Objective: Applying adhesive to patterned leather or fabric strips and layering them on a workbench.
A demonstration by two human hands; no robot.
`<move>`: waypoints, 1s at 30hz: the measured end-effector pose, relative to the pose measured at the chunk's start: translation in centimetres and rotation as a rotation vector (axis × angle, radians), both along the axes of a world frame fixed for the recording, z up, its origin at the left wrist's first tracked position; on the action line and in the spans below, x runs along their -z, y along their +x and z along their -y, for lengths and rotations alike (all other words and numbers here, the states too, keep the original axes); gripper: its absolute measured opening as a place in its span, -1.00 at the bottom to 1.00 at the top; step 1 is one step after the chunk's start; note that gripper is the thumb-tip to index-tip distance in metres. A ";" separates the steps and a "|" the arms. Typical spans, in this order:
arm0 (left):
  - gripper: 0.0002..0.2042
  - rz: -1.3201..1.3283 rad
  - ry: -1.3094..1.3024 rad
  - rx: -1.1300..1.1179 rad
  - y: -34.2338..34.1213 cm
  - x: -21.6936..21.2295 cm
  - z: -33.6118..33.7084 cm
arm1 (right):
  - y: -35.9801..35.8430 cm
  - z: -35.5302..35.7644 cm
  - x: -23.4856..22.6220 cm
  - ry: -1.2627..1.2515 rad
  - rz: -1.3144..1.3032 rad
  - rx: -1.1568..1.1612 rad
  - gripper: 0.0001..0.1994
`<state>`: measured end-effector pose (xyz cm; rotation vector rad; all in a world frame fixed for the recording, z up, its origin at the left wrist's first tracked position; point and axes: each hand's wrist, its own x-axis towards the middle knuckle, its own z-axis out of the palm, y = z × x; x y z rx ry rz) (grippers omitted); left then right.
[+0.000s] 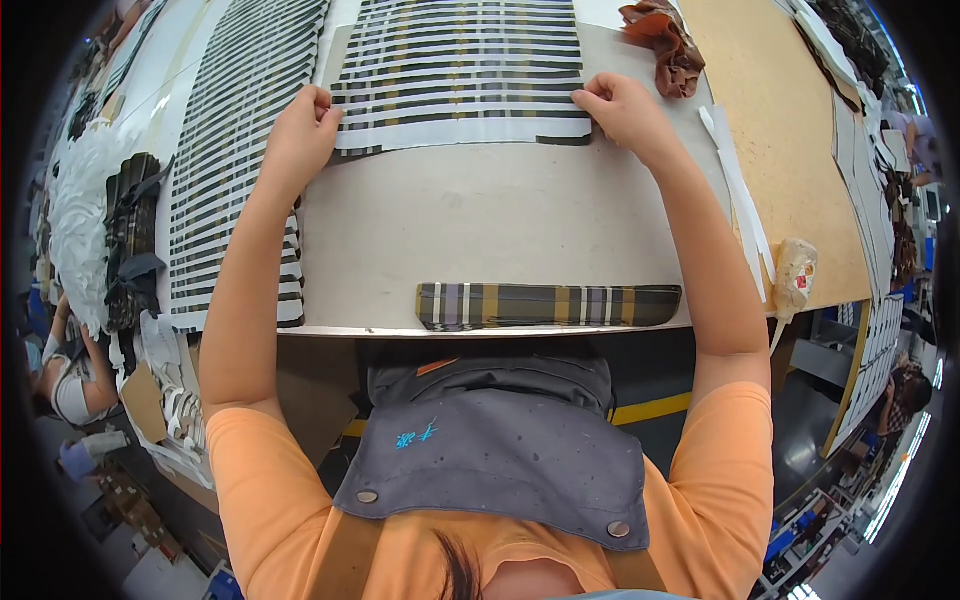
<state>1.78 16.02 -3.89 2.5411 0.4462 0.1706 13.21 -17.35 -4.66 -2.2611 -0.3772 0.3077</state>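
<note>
Rows of overlapping plaid fabric strips with white bands lie on the table in front of me. At the left end of the nearest rows my left hand is closed, thumb and forefinger pinched on a strip's edge. My right hand pinches the opposite end of the nearest strips. Between the hands, the front white band lies flat, with dark plaid ends showing under it at both corners. A stack of plaid fabric pieces rests along the table's front edge, apart from both hands.
Another long row of striped strips lies beside my left arm. Crumpled brown material sits at the back right. A clear bottle with a nozzle and white paper strips are at the right. White cloth heaps up far left.
</note>
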 end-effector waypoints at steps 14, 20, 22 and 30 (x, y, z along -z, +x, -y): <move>-0.76 -0.128 0.054 -0.025 0.6 -0.5 0.3 | 0.0 -0.3 -0.1 -0.038 0.003 0.005 -0.80; -0.77 -0.115 0.091 -0.019 1.0 -0.1 0.1 | 0.2 -0.2 0.4 -0.022 0.017 0.013 -0.79; -0.78 -0.114 0.097 -0.034 0.9 -0.1 0.2 | 0.1 -0.3 0.1 -0.020 -0.001 0.018 -0.79; -0.80 0.134 0.294 -0.003 -1.4 -1.5 2.3 | -0.5 1.3 -0.7 -0.096 0.239 0.053 -0.77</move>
